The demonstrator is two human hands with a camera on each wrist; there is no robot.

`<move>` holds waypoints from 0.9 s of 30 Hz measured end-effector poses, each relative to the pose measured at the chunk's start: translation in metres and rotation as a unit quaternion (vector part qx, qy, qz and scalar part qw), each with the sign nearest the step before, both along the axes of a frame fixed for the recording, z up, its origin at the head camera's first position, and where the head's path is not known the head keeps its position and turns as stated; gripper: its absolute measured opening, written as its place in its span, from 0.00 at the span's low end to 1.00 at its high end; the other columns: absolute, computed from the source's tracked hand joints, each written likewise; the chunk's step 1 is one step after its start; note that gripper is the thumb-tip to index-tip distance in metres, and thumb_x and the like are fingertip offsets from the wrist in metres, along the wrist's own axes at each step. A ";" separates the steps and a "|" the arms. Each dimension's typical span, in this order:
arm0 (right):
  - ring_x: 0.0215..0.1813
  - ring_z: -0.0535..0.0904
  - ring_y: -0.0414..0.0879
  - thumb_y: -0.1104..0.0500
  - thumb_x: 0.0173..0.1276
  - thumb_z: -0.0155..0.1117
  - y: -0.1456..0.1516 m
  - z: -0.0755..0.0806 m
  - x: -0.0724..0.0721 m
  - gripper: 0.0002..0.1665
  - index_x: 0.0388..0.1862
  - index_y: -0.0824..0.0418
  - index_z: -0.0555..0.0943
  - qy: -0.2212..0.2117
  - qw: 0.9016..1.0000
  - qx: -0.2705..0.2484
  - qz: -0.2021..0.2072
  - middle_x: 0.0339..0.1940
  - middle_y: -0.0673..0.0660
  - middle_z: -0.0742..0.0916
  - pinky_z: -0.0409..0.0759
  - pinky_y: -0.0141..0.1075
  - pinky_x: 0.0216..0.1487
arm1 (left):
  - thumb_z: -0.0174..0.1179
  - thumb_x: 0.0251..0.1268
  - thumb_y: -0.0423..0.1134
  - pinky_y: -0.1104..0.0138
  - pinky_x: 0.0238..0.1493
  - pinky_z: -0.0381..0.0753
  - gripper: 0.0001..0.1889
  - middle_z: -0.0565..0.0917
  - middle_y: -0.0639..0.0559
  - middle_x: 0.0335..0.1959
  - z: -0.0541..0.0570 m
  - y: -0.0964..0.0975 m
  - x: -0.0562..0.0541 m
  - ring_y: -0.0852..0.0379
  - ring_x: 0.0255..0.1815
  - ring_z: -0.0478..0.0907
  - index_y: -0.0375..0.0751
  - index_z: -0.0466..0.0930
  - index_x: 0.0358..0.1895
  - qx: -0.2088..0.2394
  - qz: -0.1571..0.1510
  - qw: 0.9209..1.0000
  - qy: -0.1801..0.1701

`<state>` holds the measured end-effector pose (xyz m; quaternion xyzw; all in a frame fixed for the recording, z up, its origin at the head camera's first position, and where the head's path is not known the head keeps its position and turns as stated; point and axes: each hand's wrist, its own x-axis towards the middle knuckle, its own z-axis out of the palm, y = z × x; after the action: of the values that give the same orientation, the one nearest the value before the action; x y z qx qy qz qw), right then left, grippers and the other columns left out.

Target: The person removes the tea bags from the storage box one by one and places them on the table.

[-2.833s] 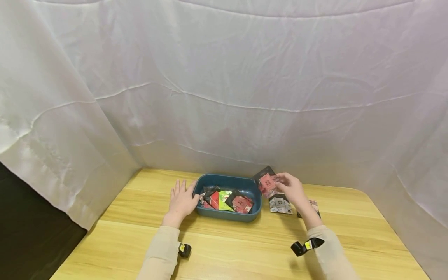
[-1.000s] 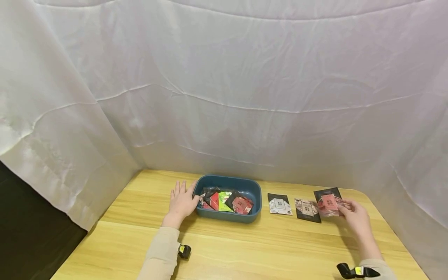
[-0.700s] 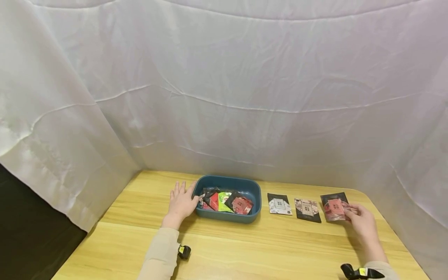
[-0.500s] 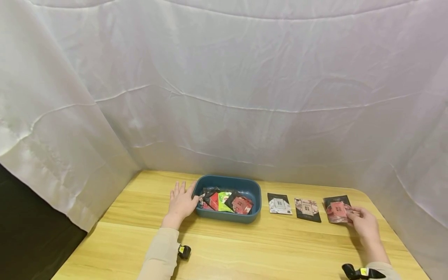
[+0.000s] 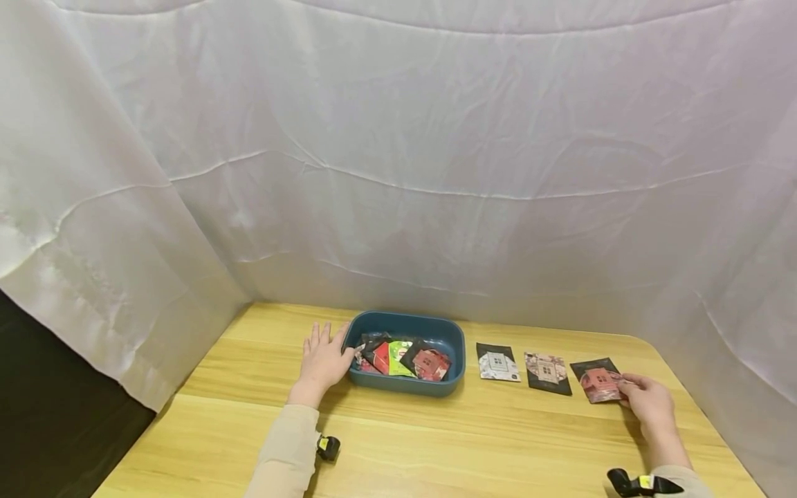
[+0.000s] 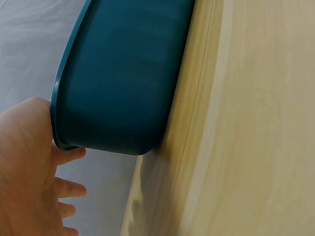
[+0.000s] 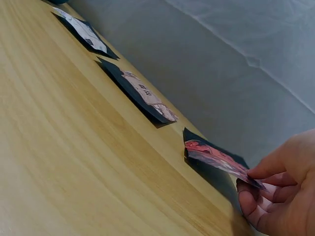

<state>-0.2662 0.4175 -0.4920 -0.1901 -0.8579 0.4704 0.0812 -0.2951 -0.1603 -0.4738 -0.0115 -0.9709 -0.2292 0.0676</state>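
Note:
My right hand (image 5: 649, 403) pinches the right edge of a black-and-red tea sachet (image 5: 599, 380) between thumb and fingers, at the right end of a row. In the right wrist view this sachet (image 7: 211, 157) tilts close over the table, its shadow beneath. To its left lie a black-and-pink sachet (image 5: 547, 373) and a black-and-white one (image 5: 497, 362), both flat. With fingers spread, my left hand (image 5: 324, 363) rests at the left end of a dark blue bin (image 5: 405, 386), thumb over the rim. Inside are several overlapping sachets, including a green one (image 5: 400, 357) and a black-and-red one (image 5: 429, 363).
The bin and the row stand near the back edge of a light wooden table (image 5: 436, 443). Pale fabric curtains (image 5: 398, 207) hang behind and at both sides. Black straps with small cameras (image 5: 328, 447) are worn on both wrists.
My right hand has carried the black-and-red sachet from beside the bin to the row's right end, then lowered and turned it slightly. The left hand and the bin have stayed in place.

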 end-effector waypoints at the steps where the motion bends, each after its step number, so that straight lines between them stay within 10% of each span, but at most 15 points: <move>1: 0.26 0.74 0.24 0.63 0.72 0.49 0.000 0.000 0.000 0.29 0.65 0.82 0.65 0.003 1.000 -0.002 -0.002 0.47 0.76 0.82 0.82 0.26 0.30 | 0.48 0.70 0.52 0.35 0.75 0.42 0.31 0.53 0.32 0.77 0.000 0.000 0.000 0.31 0.79 0.38 0.50 0.59 0.75 0.001 0.000 1.000 0.000; 11: 0.21 0.78 0.30 0.66 0.67 0.53 0.004 -0.001 0.001 0.29 0.65 0.80 0.66 0.016 0.999 -0.028 -0.039 0.24 0.47 0.84 0.82 0.28 0.26 | 0.49 0.70 0.51 0.35 0.74 0.44 0.31 0.55 0.31 0.76 0.004 0.001 0.003 0.30 0.79 0.40 0.49 0.61 0.75 -0.002 -0.001 1.000 0.004; 21: 0.26 0.75 0.37 0.56 0.70 0.53 0.010 0.013 0.007 0.31 0.63 0.77 0.68 -0.017 0.996 0.084 -0.022 0.53 0.80 0.78 0.74 0.30 0.24 | 0.49 0.70 0.49 0.34 0.74 0.43 0.30 0.55 0.31 0.76 0.003 0.000 0.004 0.29 0.79 0.40 0.49 0.61 0.74 0.004 -0.001 1.000 0.006; 27: 0.45 0.81 0.65 0.51 0.74 0.47 0.013 0.033 0.013 0.35 0.67 0.77 0.63 -0.030 0.993 0.114 0.024 0.61 0.82 0.72 0.81 0.41 0.39 | 0.49 0.70 0.51 0.35 0.74 0.43 0.31 0.54 0.32 0.77 0.003 0.000 0.003 0.31 0.79 0.39 0.50 0.60 0.75 -0.002 -0.001 1.000 0.000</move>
<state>-0.2534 0.4303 -0.4595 -0.1733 -0.9125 0.3649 0.0652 -0.2924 -0.1607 -0.4709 -0.0129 -0.9713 -0.2277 0.0676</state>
